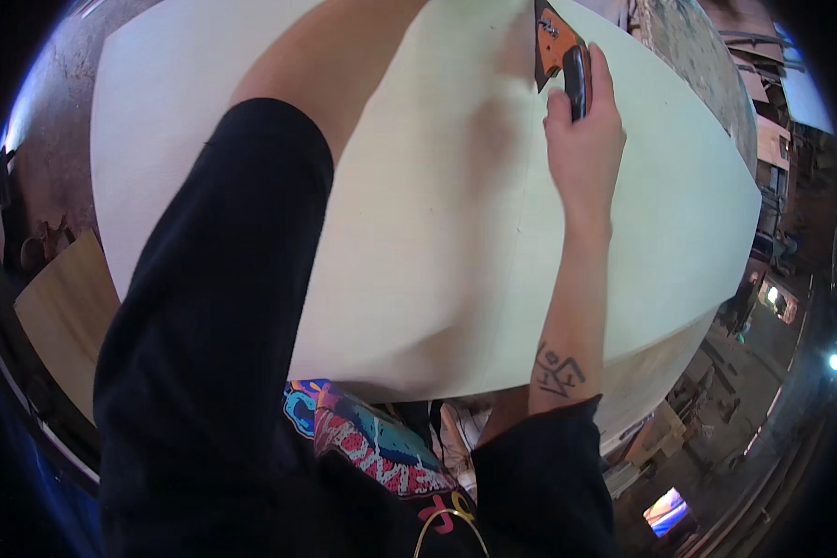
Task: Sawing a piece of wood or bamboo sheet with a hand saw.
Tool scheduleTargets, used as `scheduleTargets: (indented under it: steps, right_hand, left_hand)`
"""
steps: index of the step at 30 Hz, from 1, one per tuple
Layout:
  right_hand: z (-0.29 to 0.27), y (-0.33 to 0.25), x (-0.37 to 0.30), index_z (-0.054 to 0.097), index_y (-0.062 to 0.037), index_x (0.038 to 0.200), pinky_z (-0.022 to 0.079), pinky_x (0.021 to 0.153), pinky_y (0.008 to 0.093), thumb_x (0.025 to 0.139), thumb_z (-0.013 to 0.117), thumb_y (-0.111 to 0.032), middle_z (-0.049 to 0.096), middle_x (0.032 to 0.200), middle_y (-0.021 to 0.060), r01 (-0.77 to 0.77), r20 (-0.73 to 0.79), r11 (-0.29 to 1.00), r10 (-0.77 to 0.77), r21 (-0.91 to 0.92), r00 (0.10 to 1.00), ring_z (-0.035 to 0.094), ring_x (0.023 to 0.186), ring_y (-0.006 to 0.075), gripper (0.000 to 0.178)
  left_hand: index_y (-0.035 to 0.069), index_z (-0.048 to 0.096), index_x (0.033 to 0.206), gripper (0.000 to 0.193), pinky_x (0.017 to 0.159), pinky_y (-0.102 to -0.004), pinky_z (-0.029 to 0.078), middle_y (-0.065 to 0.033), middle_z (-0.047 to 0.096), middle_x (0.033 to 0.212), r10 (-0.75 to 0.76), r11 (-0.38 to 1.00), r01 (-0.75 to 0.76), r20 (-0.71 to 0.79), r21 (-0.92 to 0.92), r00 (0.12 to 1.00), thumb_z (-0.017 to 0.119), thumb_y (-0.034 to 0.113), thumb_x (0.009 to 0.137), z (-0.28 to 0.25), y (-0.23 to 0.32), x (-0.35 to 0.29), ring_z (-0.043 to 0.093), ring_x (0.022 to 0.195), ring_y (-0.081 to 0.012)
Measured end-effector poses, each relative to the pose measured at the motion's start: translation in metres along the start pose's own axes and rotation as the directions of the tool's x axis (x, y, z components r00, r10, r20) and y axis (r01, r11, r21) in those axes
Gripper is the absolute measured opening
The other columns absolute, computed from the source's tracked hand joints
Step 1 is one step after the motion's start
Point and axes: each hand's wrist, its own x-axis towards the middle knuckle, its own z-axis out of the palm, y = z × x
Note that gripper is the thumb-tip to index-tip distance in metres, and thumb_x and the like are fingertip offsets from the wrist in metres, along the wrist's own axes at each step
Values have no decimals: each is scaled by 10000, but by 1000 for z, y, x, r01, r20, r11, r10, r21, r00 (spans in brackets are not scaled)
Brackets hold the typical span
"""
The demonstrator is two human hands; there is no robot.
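Observation:
A large pale sheet of board (418,260) fills the middle of the head view, with a thin straight line running down it. My right hand (583,139) reaches across it to the far edge and is closed around the dark handle of an orange cutting tool (560,48) pressed on the board. My left arm, in a black sleeve, stretches up over the board's left half; my left hand is out of the picture past the top edge.
A smaller wooden panel (65,316) lies at the left, lower than the board. Stacked timber offcuts (660,437) and workshop clutter sit at the lower right. A rough floor shows around the board's upper corners.

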Motion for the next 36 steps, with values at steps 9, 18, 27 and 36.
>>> scheduleTargets:
  steps: [9,18,27,36]
  right_hand:
    - [-61,-11,-230,298,-10,1520,499,624,262,956,584,-64,645,1011,125,-127,-82,987,119,-99,990,593,706,131,635]
    - [14,-11,5,397,-50,1447,538,768,481,919,539,-69,686,1029,257,72,-45,982,-81,-176,996,682,918,433,547]
    - [-13,-11,-136,388,-17,1466,545,771,448,897,598,-19,640,1188,266,142,-161,989,-148,-50,976,671,975,441,606]
    - [-54,-12,-214,429,31,1429,486,516,390,802,683,5,589,819,138,18,45,1000,-17,-20,999,588,618,281,677]
  left_hand:
    - [9,741,1030,687,948,-475,508,-250,696,1078,-6,999,4,24,53,1000,428,615,952,-5,-3,2,662,1070,-386]
    - [2,744,1000,696,927,-479,518,-254,701,1044,-13,998,13,-1,58,1000,443,627,938,7,-5,2,673,1032,-396]
    - [1,743,989,689,917,-486,515,-260,695,1040,109,975,-122,-77,-185,991,459,626,927,-23,2,-28,671,1024,-400]
    - [115,783,948,827,885,-467,504,-155,728,1005,-110,961,93,53,259,993,340,809,874,15,-13,26,659,1033,-353]
